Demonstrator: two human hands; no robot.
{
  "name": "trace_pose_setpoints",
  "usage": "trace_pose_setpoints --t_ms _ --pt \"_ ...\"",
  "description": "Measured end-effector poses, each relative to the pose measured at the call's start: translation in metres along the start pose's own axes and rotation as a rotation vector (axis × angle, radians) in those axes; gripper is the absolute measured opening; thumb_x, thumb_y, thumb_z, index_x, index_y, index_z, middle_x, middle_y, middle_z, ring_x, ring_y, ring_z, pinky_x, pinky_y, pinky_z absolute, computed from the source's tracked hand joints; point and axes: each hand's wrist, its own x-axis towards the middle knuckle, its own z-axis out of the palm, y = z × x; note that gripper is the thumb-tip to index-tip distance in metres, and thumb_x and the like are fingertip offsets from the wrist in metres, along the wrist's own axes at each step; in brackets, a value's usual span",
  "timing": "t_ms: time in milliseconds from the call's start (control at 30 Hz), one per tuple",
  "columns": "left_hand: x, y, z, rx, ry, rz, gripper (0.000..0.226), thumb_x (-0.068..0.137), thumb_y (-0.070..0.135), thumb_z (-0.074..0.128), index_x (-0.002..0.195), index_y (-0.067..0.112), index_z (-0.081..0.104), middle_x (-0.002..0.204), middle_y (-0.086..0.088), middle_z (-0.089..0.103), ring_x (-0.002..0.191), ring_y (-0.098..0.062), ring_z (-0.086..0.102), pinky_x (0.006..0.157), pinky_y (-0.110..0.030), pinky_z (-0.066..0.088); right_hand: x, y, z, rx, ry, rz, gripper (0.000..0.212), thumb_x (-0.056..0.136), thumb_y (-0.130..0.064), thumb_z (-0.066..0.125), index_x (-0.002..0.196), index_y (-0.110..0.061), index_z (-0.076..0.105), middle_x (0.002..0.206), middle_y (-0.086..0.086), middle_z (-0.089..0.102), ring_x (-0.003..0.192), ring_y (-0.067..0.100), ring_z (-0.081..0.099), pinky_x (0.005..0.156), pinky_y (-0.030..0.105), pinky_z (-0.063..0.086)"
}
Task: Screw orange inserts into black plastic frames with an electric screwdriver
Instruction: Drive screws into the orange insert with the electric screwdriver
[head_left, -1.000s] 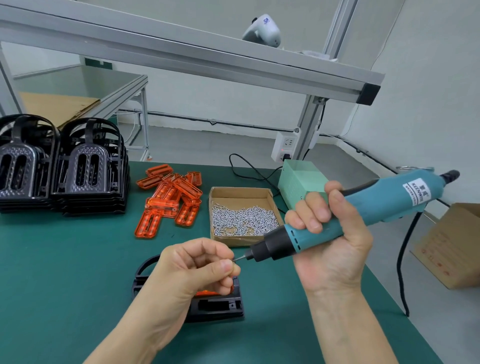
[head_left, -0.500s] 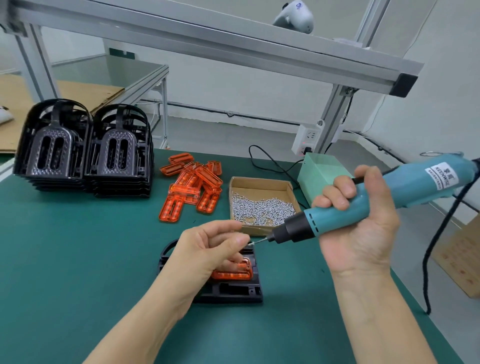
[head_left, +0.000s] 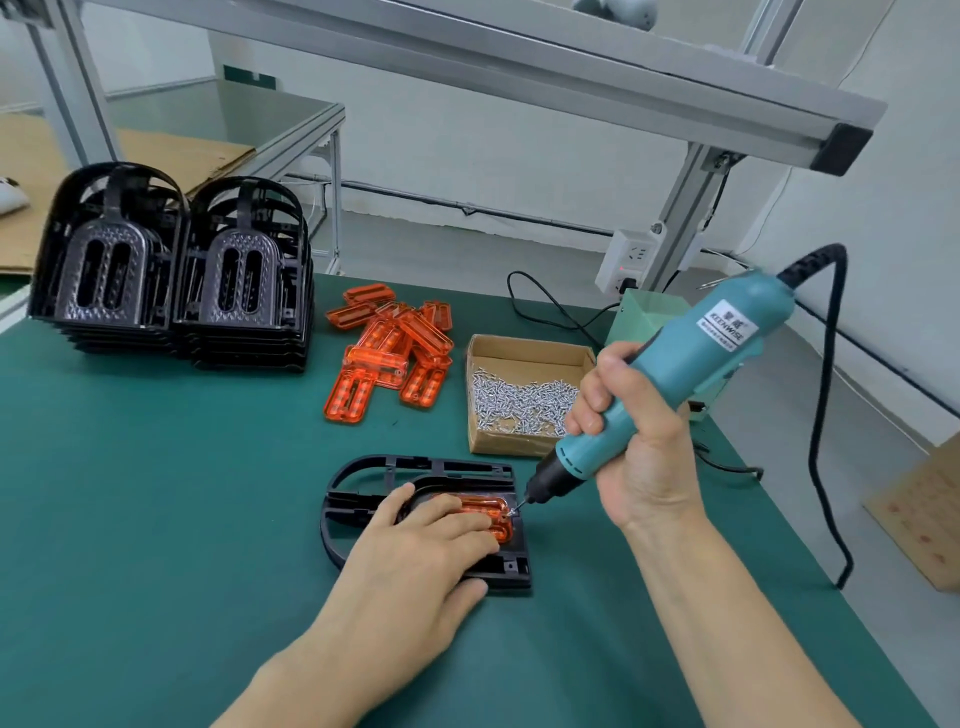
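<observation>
Green bench mat (head_left: 156, 519), left hand (head_left: 415, 561) flat on orange insert (head_left: 493, 512) in black frame (head_left: 353, 483); right hand (head_left: 639, 447) gripping screwdriver (head_left: 675, 374)

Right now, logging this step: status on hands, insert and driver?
Left hand flat, pressing orange insert into black frame. Right hand holds screwdriver, bit at insert's corner. Nothing in the way.

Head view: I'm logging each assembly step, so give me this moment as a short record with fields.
Frame: flat on the green mat, orange insert seated in it
Left hand: flat fingers press on the insert and frame
Right hand: grips the screwdriver
Bit: tilted, tip at the insert's far right corner
Spare inserts: loose pile behind
Screws: in an open box
Spare frames: two stacks, far left
</observation>
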Motion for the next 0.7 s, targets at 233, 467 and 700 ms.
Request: trace_pose_setpoints --t_ms 233,467,700 --pt "-0.001 0.0 0.002 0.007 0.013 -0.001 0.037 0.056 0.043 0.086 0.09 0.038 0.073 0.1 0.024 0.069 0.098 -0.003 0.066 0.089 -0.04 0.05 0.004 0.001 0.003 -0.072 -0.048 0.001 0.014 0.079 -0.012 0.062 0.07 -0.022 0.057 0.058 -0.002 0.044 0.045 0.012 0.04 0.049 0.023 0.04" --pt "-0.001 0.001 0.004 0.018 0.004 -0.01 0.035 0.057 0.043 0.085 0.09 0.038 0.073 0.1 0.024 0.069 0.097 -0.004 0.066 0.089 -0.039 0.051 0.006 0.004 0.009 -0.129 -0.148 0.02 0.014 0.08 -0.012 0.062 0.071 -0.021 0.057 0.058 -0.002 0.044 0.045 0.012 0.04 0.049 0.024 0.04" --pt "-0.001 0.0 0.005 0.008 0.026 -0.005 0.033 0.058 0.044 0.083 0.089 0.039 0.073 0.099 0.025 0.069 0.096 -0.003 0.066 0.085 -0.034 0.052 0.012 0.005 0.021 -0.219 -0.377 0.03 0.019 0.082 -0.008 0.06 0.068 -0.02 0.057 0.054 0.0 0.041 0.042 0.013 0.037 0.047 0.023 0.036"
